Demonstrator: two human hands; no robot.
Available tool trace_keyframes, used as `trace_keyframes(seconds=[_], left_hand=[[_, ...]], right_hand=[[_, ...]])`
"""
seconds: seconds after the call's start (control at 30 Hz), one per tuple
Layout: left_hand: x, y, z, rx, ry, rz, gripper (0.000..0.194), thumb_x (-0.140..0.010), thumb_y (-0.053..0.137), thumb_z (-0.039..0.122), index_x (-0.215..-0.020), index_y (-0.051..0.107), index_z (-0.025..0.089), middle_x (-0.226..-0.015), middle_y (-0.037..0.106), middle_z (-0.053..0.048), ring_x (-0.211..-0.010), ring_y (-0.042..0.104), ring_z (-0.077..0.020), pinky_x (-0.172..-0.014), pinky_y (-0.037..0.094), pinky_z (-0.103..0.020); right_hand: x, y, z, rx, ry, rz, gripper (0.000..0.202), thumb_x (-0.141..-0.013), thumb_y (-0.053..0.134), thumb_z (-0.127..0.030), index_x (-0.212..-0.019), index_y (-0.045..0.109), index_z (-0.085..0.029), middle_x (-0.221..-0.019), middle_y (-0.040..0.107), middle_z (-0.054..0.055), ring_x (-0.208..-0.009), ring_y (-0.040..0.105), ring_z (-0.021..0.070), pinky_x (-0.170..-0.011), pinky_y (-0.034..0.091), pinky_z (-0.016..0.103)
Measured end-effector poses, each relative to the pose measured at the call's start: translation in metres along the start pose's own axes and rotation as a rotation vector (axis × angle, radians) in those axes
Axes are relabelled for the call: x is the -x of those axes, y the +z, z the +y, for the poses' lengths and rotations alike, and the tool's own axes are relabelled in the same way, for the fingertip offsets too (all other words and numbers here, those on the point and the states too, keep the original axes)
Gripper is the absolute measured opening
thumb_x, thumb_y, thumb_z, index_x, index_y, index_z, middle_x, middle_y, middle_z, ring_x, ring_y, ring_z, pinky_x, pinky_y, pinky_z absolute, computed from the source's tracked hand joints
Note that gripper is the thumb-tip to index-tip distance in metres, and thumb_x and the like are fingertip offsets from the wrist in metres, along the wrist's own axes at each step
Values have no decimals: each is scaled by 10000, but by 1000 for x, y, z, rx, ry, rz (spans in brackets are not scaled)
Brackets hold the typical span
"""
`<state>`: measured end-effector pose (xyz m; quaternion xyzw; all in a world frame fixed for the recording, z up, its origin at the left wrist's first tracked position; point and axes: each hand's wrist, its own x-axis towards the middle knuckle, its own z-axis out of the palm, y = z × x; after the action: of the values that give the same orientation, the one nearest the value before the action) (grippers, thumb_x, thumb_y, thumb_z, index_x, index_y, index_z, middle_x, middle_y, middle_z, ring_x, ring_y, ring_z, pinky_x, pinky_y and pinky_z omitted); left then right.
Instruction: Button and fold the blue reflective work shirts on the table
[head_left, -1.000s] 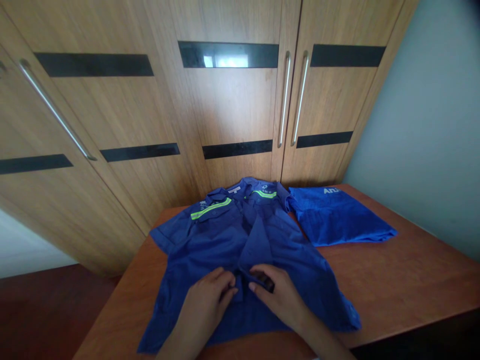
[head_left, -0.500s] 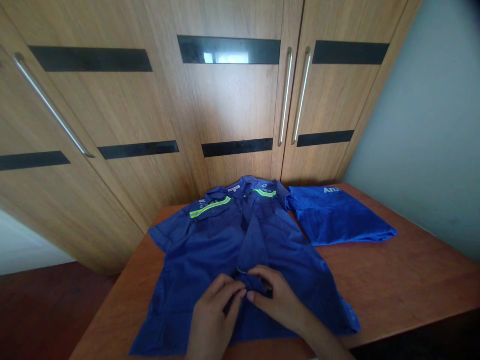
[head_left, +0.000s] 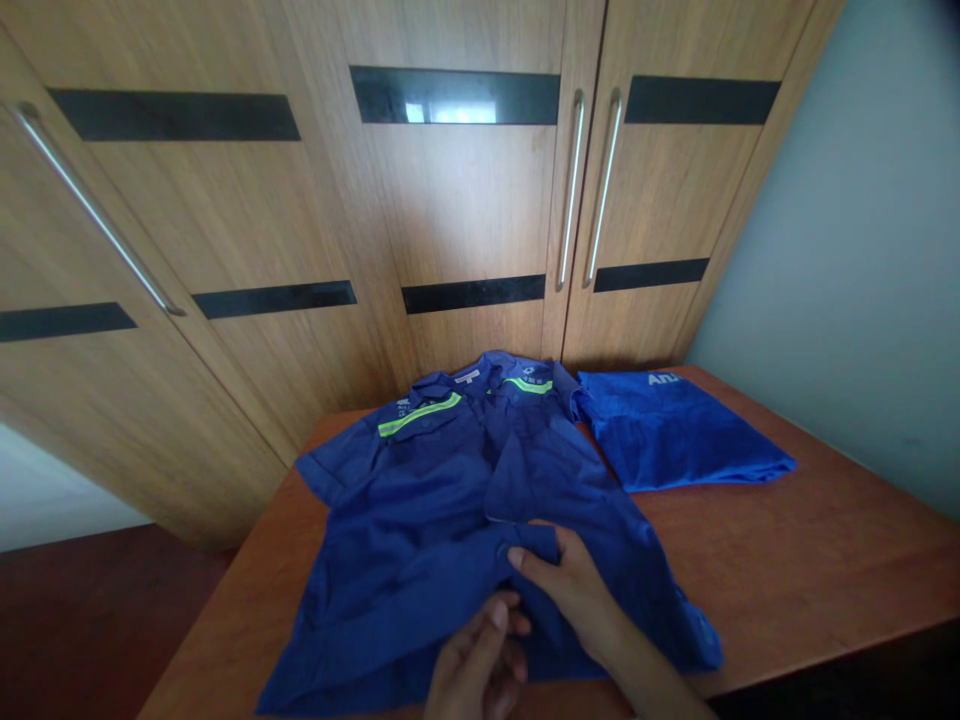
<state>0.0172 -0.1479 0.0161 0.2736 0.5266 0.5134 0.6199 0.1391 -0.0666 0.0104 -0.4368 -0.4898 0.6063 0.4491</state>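
Observation:
A dark blue short-sleeved work shirt (head_left: 397,520) with yellow-green reflective strips lies front up, collar away from me. My right hand (head_left: 574,585) grips the shirt's front edge near the hem, its thumb on top beside a small round button or buttonhole (head_left: 503,550). That part of the cloth is lifted and folded over. Just below the raised edge, my left hand (head_left: 484,655) is turned partly palm up with its fingers curled in. The fingertips are close to the cloth, and I cannot make out whether they hold any of it.
A folded bright blue garment (head_left: 675,430) with white lettering lies to the right of the shirt on the reddish-brown wooden table (head_left: 810,560). Behind stands a wooden wardrobe (head_left: 472,200) with long metal handles. A pale wall (head_left: 847,300) rises on the right.
My left hand has let go of the front edge, moved down and right, and turned over. My right hand has shifted slightly right, and the front edge now spreads out wider.

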Motion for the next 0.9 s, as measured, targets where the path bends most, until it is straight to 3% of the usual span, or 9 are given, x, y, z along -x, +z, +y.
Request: trace_keyframes(seconds=[0.13, 0.23, 0.33, 0.43, 0.5, 0.6, 0.73, 0.83, 0.9], left_hand=[[-18, 5, 11, 212, 75, 219, 413, -576, 856, 450, -813, 674, 165, -761, 659, -27, -653, 595, -129, -614, 491, -241], [-28, 0, 21, 126, 182, 295, 334, -641, 819, 430, -750, 645, 167, -703, 641, -3, -616, 570, -128, -603, 477, -249], [-34, -18, 33, -156, 305, 308, 350, -757, 702, 486, -650, 636, 160, -613, 620, -9, -561, 537, -132, -560, 442, -245], [-38, -38, 45, -545, 421, 367, 390, -772, 654, 510, -568, 642, 177, -530, 606, -26, -536, 563, -180, -573, 474, -293], [-41, -47, 49, -815, 613, 382, 278, -751, 667, 458, -640, 695, 204, -592, 661, -44, -640, 636, -240, -707, 522, -366], [-45, -49, 42, -1116, 859, 317, 183, -761, 635, 354, -853, 744, 239, -799, 736, -74, -896, 672, -304, -931, 472, -460], [-50, -39, 23, -1096, 735, 186, 245, -811, 562, 357, -892, 741, 211, -896, 747, -104, -920, 682, -301, -924, 493, -457], [-50, -35, 18, -890, 580, 127, 286, -802, 570, 397, -908, 732, 187, -914, 750, -100, -917, 688, -285, -893, 517, -416], [-49, -34, 20, -775, 475, 100, 298, -786, 589, 424, -870, 728, 174, -821, 750, -87, -819, 701, -273, -809, 546, -385]], right_hand=[[1, -2, -4, -18, -57, -46, 321, -695, 764, -420, -860, 617, -186, -738, 622, -25, -707, 580, 156, -666, 457, 248], [2, -3, -6, -66, -45, -72, 307, -717, 747, -438, -806, 597, -185, -721, 603, -29, -703, 566, 148, -659, 440, 236], [2, -4, -9, -108, -30, -79, 312, -753, 713, -466, -806, 604, -178, -750, 615, -10, -724, 568, 159, -692, 448, 256], [-1, -4, -9, -70, -58, 2, 305, -803, 659, -473, -805, 604, -173, -773, 620, 10, -735, 562, 168, -694, 454, 270], [-3, -3, -6, 24, -114, 91, 293, -838, 619, -460, -770, 590, -176, -733, 596, 7, -702, 538, 160, -647, 441, 257], [-3, 1, 2, 313, -291, 182, 265, -859, 601, -395, -701, 586, -183, -663, 543, -3, -643, 501, 147, -591, 404, 245], [1, 9, 11, 592, -542, 98, 112, -870, 583, -250, -833, 668, -188, -789, 619, 35, -753, 570, 168, -701, 436, 265], [2, 12, 11, 604, -562, 46, 110, -861, 564, -176, -875, 672, -188, -829, 640, 44, -783, 595, 167, -723, 452, 259], [3, 10, 9, 565, -532, 18, 114, -854, 559, -156, -863, 669, -189, -809, 640, 34, -757, 599, 156, -699, 455, 244]])
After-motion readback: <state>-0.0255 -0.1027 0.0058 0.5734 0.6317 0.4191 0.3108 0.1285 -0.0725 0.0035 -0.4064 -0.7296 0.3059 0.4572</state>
